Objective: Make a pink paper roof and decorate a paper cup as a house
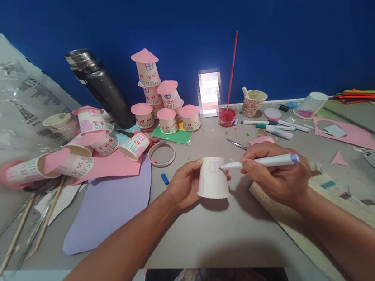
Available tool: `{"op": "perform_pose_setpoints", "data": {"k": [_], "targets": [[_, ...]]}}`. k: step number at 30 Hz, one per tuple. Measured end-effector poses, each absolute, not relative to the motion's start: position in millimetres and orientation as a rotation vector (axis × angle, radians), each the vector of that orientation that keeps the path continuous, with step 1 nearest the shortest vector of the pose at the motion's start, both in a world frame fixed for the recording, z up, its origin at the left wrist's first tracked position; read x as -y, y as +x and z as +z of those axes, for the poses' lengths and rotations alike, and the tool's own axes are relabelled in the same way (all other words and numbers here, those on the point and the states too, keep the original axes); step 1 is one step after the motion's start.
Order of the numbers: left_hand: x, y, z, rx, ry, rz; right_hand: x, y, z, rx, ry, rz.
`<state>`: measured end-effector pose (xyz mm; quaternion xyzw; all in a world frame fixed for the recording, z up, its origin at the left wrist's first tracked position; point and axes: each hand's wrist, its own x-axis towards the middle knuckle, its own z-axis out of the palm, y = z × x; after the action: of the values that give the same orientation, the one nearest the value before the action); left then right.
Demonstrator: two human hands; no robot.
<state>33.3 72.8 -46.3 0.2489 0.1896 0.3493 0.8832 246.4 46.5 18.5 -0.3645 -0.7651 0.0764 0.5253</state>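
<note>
A white paper cup (212, 186) is held upside down in my left hand (185, 184), which wraps round it from the left and behind. On its side is a small window drawn in light purple, and a faint purple patch shows at its left edge. My right hand (277, 177) grips a white felt-tip pen (267, 162) with a purple end. The pen's tip is at the right side of the drawn window; I cannot tell whether it touches the cup. A small blue pen cap (165, 179) lies on the table left of my left hand.
Decorated cups with pink cone roofs (147, 70) stand stacked at the back; others lie at left near a dark flask (99, 89). A tape roll (161, 154), purple paper (110, 209), scissors (236, 144), a red pot with a stick (227, 117) and several markers (276, 125) surround my hands.
</note>
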Motion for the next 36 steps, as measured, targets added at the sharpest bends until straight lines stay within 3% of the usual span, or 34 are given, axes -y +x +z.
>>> {"op": "perform_pose_setpoints", "data": {"k": [36], "targets": [[-72.9, 33.1, -46.5, -0.425, 0.513, 0.736, -46.8, 249.0, 20.7, 1.85, -0.887, 0.207]]}}
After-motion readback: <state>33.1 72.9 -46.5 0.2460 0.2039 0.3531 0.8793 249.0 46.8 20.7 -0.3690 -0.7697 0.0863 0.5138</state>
